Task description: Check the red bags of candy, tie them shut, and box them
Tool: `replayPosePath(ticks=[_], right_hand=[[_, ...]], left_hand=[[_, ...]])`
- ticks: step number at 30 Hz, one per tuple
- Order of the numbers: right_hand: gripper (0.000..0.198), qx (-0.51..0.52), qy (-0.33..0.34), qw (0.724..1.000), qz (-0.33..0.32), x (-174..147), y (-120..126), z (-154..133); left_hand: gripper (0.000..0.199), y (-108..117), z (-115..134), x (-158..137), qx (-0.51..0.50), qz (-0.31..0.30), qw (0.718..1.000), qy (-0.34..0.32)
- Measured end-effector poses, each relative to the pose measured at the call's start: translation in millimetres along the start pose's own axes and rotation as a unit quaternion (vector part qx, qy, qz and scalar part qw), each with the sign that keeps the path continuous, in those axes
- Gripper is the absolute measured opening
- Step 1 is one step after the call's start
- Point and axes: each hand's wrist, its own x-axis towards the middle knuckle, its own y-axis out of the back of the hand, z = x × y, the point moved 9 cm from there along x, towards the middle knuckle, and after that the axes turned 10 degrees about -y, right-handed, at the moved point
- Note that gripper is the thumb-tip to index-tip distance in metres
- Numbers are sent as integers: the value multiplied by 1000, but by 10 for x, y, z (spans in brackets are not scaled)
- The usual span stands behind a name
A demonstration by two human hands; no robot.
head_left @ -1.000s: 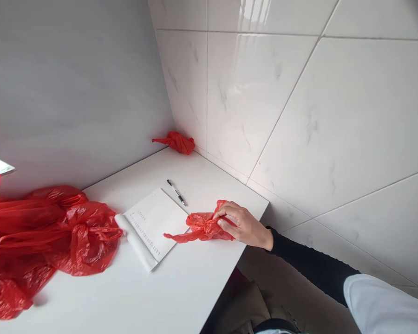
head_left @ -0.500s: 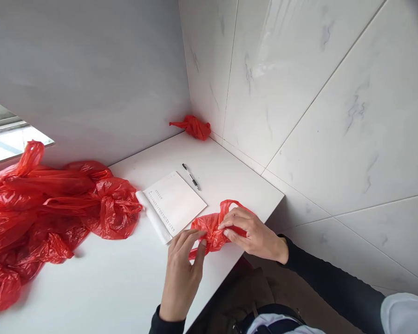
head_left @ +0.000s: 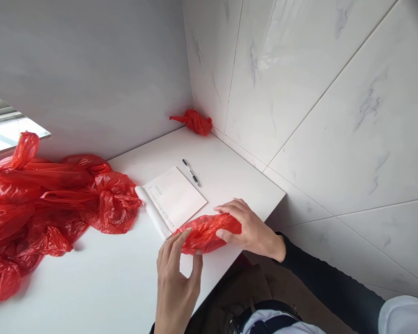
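Observation:
A red plastic bag (head_left: 207, 233), bunched into a long knotted bundle, lies near the table's front edge, overlapping the lower corner of a notepad. At its right end, my right hand (head_left: 249, 230) has the bag between its thumb and fingers. My left hand (head_left: 178, 278) is at the other end with thumb and fingers apart, the fingertips at the bag's edge. The notepad (head_left: 181, 197) has rows of small marks on its page and a cover rolled back on the left. Behind it lies a black-and-clear pen (head_left: 191, 173).
A large heap of red plastic bags (head_left: 55, 199) covers the left side of the white table (head_left: 107, 287). Another knotted red bag (head_left: 197, 123) sits in the far corner. A grey wall (head_left: 118, 69) and a marbled tile wall (head_left: 299, 69) meet behind the table.
My right fingers have left the knot's loops and now span the bag's right end. The bag looks longer and flatter and reaches further left. My left hand has shifted slightly left.

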Motion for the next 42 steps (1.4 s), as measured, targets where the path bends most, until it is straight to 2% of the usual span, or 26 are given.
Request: replayPosePath(ticks=[2, 3, 6, 7, 8, 10, 13, 15, 17, 20, 21, 23, 26, 30, 34, 36, 38, 40, 42], right_hand=[[24, 2, -7, 1000, -13, 23, -31, -1], [20, 10, -20, 1000, -6, 30, 2, 31], [21, 42, -74, 995, 59, 10, 234, 180], [21, 55, -90, 991, 77, -10, 304, 223], [21, 69, -103, 989, 86, -30, 350, 251], [20, 97, -111, 986, 77, -61, 359, 246], [17, 119, -91, 988, 49, -89, 292, 123], [16, 120, -80, 989, 44, -98, 280, 67], [16, 120, -83, 987, 71, -103, 355, 99], [18, 136, -108, 977, 127, -115, 525, 268], [19, 146, -114, 974, 133, -117, 553, 319], [21, 163, -115, 973, 117, -116, 539, 350], [34, 159, -92, 980, 75, -125, 435, 214], [35, 114, -63, 988, 82, -148, 413, -27], [27, 115, -57, 982, 138, -214, 561, -111], [30, 104, -30, 977, 184, -299, 677, -211], [37, 83, 42, 975, 200, -379, 729, -434], [43, 44, 153, 980, 120, -402, 579, -764], [39, -28, 245, 969, -11, -404, 275, -1018]], left_hand=[[24, 51, -88, -22, -8, 19, 999, 26], [23, 130, -183, -54, -14, 39, 997, 61], [30, 456, -461, -224, 0, 113, 976, 189], [32, 555, -480, -266, 16, 136, 969, 208], [32, 615, -446, -271, 28, 150, 967, 203], [32, 571, -248, -170, 33, 135, 982, 127], [44, 230, 90, 18, 21, 43, 999, -17], [35, 84, 144, 69, 23, 13, 998, -51], [23, 122, 10, 60, 23, 34, 999, -7], [29, 310, -313, -70, -3, 73, 986, 149], [32, 366, -342, -105, -16, 85, 981, 176], [41, 425, -242, -95, -37, 95, 981, 168], [56, 414, 38, -8, -34, 91, 988, 123], [32, 458, 192, 18, -7, 99, 987, 130], [34, 690, 157, -52, 58, 123, 980, 143], [36, 736, 153, -48, 102, 94, 984, 112], [39, 669, 112, -44, 130, 23, 987, 96], [42, 589, 28, -78, 125, -38, 984, 118], [48, 558, -51, -133, 99, -56, 980, 161]])
